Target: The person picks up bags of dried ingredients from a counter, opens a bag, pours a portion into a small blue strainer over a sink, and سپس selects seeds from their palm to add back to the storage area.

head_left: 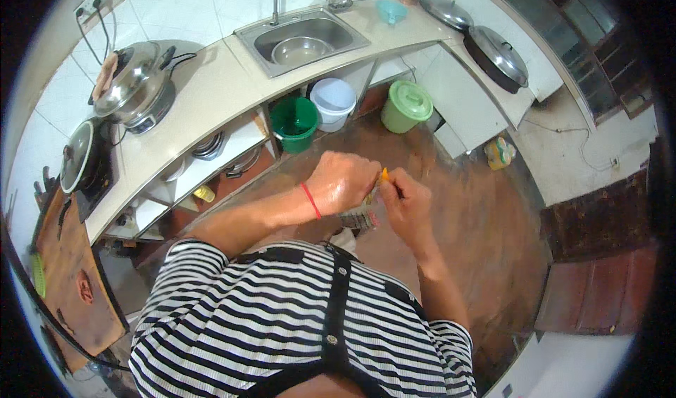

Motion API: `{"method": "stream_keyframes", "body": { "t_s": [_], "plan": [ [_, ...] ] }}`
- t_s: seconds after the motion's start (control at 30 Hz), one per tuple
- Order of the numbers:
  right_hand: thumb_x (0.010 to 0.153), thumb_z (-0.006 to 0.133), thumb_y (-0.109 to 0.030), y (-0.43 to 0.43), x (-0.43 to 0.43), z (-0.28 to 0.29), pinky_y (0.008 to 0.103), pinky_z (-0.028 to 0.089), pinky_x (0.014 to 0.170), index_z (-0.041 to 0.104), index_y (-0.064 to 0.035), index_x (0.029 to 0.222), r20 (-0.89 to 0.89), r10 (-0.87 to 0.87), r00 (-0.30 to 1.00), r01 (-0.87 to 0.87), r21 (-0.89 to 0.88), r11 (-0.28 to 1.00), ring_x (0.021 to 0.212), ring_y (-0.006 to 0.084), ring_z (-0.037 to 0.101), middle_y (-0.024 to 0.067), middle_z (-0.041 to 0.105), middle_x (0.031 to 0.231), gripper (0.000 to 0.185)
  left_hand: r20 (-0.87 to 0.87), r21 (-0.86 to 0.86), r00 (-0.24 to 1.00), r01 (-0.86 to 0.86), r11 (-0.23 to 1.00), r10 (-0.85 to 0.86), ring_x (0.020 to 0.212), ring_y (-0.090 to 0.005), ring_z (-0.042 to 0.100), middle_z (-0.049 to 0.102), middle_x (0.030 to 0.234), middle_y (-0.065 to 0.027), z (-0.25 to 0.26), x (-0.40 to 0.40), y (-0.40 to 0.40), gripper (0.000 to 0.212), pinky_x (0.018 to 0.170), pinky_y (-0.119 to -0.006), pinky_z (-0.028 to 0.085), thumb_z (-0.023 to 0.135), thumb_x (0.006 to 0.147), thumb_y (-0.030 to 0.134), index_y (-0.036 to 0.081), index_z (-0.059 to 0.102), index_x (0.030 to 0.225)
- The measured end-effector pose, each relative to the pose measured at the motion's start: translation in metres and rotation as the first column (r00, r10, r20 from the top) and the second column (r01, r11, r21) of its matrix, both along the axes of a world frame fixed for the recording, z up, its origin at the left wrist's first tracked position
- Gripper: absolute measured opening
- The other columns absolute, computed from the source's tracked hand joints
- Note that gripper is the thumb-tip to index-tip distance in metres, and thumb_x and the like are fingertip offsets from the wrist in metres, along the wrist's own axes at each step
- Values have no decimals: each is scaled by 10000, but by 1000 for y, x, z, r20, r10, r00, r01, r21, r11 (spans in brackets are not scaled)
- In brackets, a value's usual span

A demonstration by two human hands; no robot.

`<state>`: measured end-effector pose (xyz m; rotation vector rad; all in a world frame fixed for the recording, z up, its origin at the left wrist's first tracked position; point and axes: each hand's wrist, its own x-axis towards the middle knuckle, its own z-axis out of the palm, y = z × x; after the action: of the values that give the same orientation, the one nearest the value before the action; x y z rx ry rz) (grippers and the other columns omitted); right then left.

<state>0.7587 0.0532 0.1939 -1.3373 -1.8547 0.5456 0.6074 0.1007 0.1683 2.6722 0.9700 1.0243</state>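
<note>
Both hands meet in front of my chest, above the floor. My right hand [407, 200] pinches a small orange piece [385, 175] between thumb and curled forefinger. What the piece is I cannot tell. My left hand [340, 179], with a red cord [311, 201] round the wrist, is curled with its back towards me and its skin shining. Its knuckles come up close to the orange piece, and its fingertips are hidden, so its grip cannot be seen. A thin yellowish bit [368, 198] shows just under the left fingers, too blurred to name.
Ahead runs a counter [211, 75] with a steel sink [351, 37] holding a metal basin [301, 51]. Below stand a green bucket [296, 139], a white bucket [331, 115] and a lidded green bin [404, 110]. Left are a steel pot [127, 89] and a wooden board [79, 250].
</note>
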Motion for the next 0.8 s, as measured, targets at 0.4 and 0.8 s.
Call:
{"method": "stream_keyframes", "body": {
  "t_s": [0.4,0.8],
  "plan": [
    [783,553,-73,293,203,-98,362,416,847,156,-107,1295,-709,111,696,-405,-261,876,1090,231,416,79,357,1214,649,331,-387,940,54,921,84,387,-240,427,454,469,-147,112,145,274,210,408,-324,350,441,717,118,-8,453,549],
    [631,650,-466,527,217,-60,568,310,905,359,-152,1224,-997,-67,38,-497,-77,864,1085,281,423,66,437,1201,731,386,-599,922,217,771,41,417,-86,485,533,503,-58,111,197,553,260,401,-216,395,433,766,157,9,511,567]
  ]
}}
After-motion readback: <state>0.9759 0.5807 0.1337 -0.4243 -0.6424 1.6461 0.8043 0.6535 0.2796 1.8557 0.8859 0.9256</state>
